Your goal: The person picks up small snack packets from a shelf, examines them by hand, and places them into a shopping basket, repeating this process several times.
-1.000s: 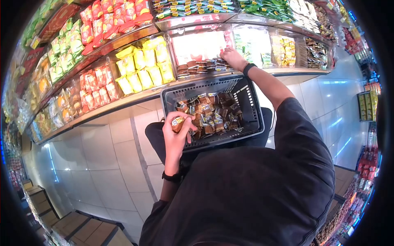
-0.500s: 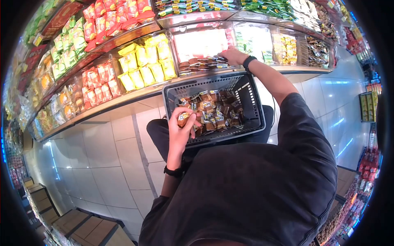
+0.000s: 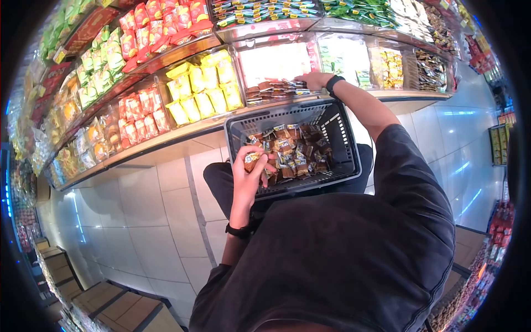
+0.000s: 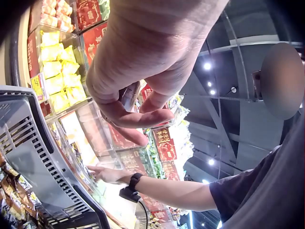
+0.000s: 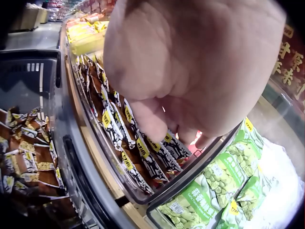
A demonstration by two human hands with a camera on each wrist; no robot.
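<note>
My left hand (image 3: pixel 245 180) holds a small brown snack packet (image 3: pixel 251 160) between thumb and curled fingers, over the left side of a black basket (image 3: pixel 345 135). Many similar brown packets (image 3: pixel 296 150) lie loose in that basket. At the shelf, my right hand (image 3: pixel 315 81) reaches with extended fingers onto a row of brown packets (image 3: pixel 271 90) in a clear bin. Seen from the right wrist, its fingertips touch the upright packets (image 5: pixel 143 152) at the bin's far side. The left wrist view shows only an edge of the held packet (image 4: pixel 129 94), mostly hidden by the fingers.
The basket sits on my lap against the shelf edge (image 3: pixel 199 125). Yellow packets (image 3: pixel 202 94) fill the bin to the left; green bean packets (image 5: pixel 205 195) stand in the bin to the right. Further bins line the upper shelf. Tiled floor (image 3: pixel 138 205) lies to the left.
My right hand has come down and slightly forward from the back of the bin onto the packets, its fingers now straighter. The left hand keeps its packet and has shifted slightly right in view.
</note>
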